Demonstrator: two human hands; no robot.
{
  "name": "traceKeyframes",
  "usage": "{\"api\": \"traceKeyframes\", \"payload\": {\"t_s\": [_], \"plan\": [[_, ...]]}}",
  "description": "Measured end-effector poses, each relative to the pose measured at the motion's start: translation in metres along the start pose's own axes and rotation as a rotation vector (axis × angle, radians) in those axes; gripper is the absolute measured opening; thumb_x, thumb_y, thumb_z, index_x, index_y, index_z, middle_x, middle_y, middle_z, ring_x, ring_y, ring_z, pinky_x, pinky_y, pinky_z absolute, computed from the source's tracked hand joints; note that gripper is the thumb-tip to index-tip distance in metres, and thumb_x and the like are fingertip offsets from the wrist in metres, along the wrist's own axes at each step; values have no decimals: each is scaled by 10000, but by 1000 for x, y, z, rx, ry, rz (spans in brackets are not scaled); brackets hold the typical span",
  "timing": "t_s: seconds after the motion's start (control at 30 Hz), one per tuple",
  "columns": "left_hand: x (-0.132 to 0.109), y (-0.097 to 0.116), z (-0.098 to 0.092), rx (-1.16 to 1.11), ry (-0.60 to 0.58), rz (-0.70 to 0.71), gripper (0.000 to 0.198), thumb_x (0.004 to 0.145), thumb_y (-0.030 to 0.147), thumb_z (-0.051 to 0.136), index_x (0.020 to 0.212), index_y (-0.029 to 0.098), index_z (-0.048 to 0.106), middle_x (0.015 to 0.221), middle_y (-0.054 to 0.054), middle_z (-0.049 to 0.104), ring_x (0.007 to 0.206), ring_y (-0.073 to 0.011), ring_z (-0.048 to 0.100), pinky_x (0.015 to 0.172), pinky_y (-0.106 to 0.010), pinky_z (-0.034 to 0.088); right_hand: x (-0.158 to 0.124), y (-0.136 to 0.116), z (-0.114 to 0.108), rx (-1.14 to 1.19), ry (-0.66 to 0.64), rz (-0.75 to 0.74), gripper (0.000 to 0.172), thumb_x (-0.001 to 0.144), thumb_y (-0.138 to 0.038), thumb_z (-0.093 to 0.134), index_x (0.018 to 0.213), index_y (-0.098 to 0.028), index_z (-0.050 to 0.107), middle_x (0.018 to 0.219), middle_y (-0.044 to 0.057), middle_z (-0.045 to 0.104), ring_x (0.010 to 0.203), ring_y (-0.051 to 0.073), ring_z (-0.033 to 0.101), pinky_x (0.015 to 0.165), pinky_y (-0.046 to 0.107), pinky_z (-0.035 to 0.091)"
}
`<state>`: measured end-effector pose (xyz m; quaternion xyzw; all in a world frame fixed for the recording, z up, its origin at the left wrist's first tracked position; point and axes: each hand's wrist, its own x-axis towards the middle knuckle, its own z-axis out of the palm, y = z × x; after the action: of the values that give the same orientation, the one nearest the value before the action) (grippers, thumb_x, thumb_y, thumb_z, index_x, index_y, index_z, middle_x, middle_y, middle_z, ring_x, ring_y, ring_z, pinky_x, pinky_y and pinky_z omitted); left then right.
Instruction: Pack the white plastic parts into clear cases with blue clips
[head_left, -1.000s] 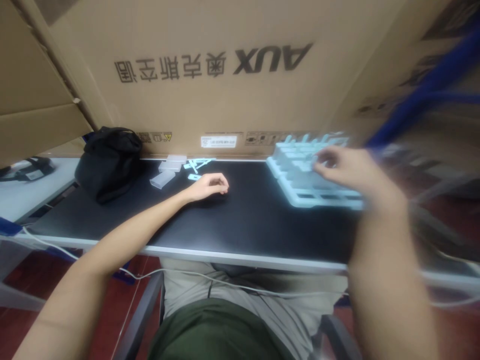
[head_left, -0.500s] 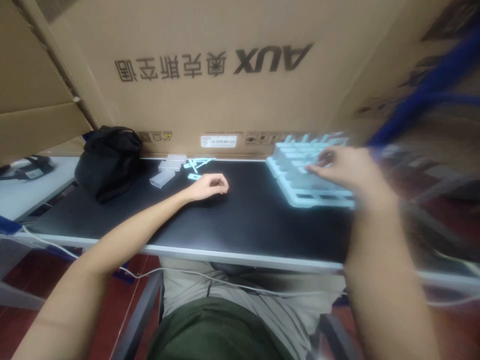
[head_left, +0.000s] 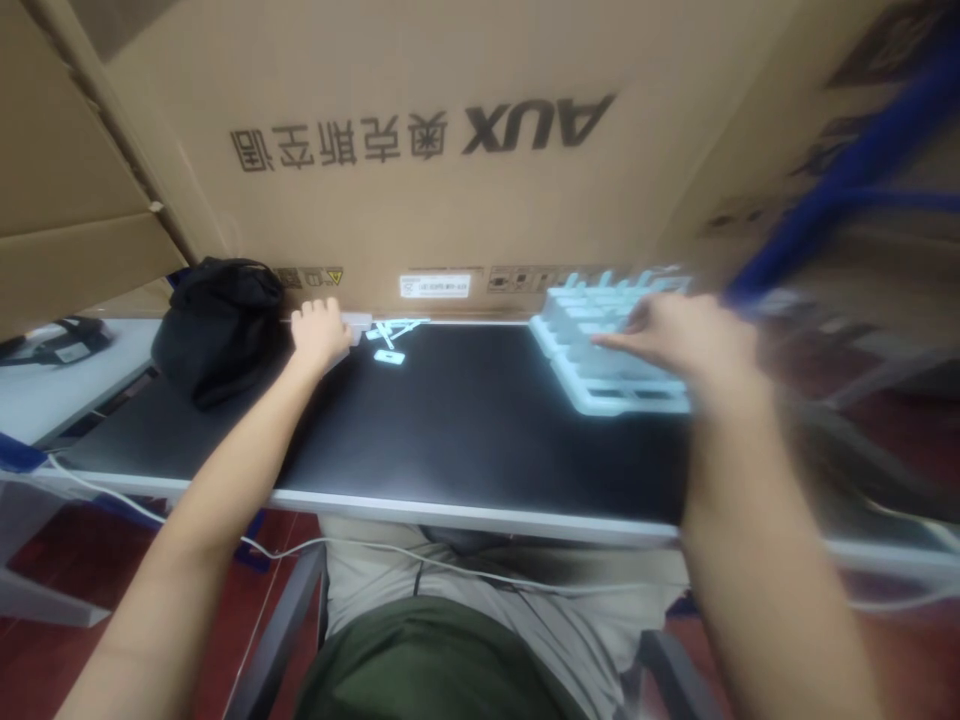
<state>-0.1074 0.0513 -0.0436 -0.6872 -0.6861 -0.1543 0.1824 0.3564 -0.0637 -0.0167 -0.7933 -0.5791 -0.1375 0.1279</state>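
Item one, pale blue slotted tray (head_left: 600,385): I am seeing it lying flat on the right rear part of the black worktop (head_left: 465,430), its far edge close to the cardboard behind. Right hand (head_left: 679,335): it is resting over the tray's right half, fingers (head_left: 611,342) stretching toward the left and lying loosely apart, gripping nothing I can make out; the hand is showing badly blurred. Item two, small clear-grey blocks (head_left: 358,322): they are sitting at the rear of the worktop, left of centre, well apart from the tray. Left hand (head_left: 319,335): it is covering most of the blocks, palm down and touching them; its fingers are pointing away from my view, so I cannot tell whether they are closing on a block. Item three, scattered pale blue small parts (head_left: 390,340): they are lying just right of the blocks. Item four, black bag (head_left: 217,325): it is slumping just left of the left hand. Item five, large cardboard box (head_left: 420,200), printed AUX upside down: it is standing along the back of the worktop. Item six, white cable (head_left: 390,555): it is hanging below the worktop's near edge, across the person's lap.
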Motion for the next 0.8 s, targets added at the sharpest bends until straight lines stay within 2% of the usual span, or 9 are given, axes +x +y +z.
{"api": "traceKeyframes", "payload": {"t_s": [0.17, 0.27, 0.33, 0.4, 0.47, 0.53, 0.6, 0.7, 0.8], "plan": [[13, -31, 28, -219, -212, -166, 571, 903, 430, 576, 1349, 76, 525, 1480, -351, 510, 1405, -530, 490, 1115, -639, 411, 1, -4, 8, 57, 32, 53, 602, 731, -783, 694, 982, -236, 694, 933, 148, 737, 882, 336, 685, 718, 410, 505], [22, -37, 43, -303, -277, -150, 558, 901, 455, 562, 1351, 125, 544, 1443, -306, 580, 1340, -470, 588, 1081, -569, 476, 0, -10, 15, 147, 48, 17, 689, 750, -759, 698, 1165, -211, 657, 1027, 162, 741, 967, 345, 685, 788, 417, 510], [28, -40, 51, -351, -287, -135, 527, 897, 446, 563, 1343, 165, 556, 1445, -261, 605, 1329, -423, 613, 1080, -517, 491, -2, -17, 16, 212, 136, 4, 712, 788, -711, 688, 1259, -181, 618, 1108, 178, 727, 1021, 345, 676, 837, 423, 509], [32, -41, 56, -391, -285, -136, 500, 888, 438, 582, 1316, 181, 571, 1445, -240, 618, 1324, -405, 621, 1079, -495, 492, -4, -28, 16, 284, 285, 14, 609, 882, -623, 606, 1274, -158, 606, 1130, 179, 709, 1043, 333, 665, 868, 420, 497], [34, -42, 60, -428, -275, -144, 477, 874, 437, 615, 1277, 184, 588, 1397, -231, 654, 1285, -396, 643, 1060, -484, 499, -8, -44, 18, 362, 374, -28, 470, 954, -520, 506, 1233, -157, 617, 1070, 158, 703, 1003, 308, 661, 864, 403, 485], [35, -42, 63, -469, -256, -140, 446, 863, 432, 648, 1235, 190, 605, 1300, -205, 705, 1209, -368, 677, 1030, -460, 512, -13, -63, 24, 425, 338, -154, 373, 975, -453, 473, 1179, -181, 625, 972, 121, 700, 907, 277, 659, 818, 376, 474], [34, -39, 66, -516, -227, -114, 397, 867, 407, 654, 1200, 194, 618, 1175, -158, 744, 1113, -319, 700, 1004, -425, 520, -18, -83, 36, 436, 221, -295, 302, 968, -421, 498, 1136, -205, 627, 911, 93, 700, 831, 256, 651, 759, 353, 454], [32, -33, 67, -594, -163, -44, 330, 880, 353, 637, 1169, 195, 628, 1027, -88, 749, 989, -254, 694, 974, -383, 526, -24, -107, 58, 368, 41, -451, 268, 975, -385, 498, 1133, -207, 620, 938, 98, 723, 839, 260, 659, 717, 348, 427], [30, -26, 65, -673, -82, 38, 321, 885, 336, 636, 1176, 200, 633, 1024, -64, 737, 945, -226, 677, 955, -367, 528, -26, -117, 74, 327, -73, -562, 243, 976, -361, 510, 1134, -213, 619, 964, 90, 743, 849, 251, 669, 701, 337, 420]]}}
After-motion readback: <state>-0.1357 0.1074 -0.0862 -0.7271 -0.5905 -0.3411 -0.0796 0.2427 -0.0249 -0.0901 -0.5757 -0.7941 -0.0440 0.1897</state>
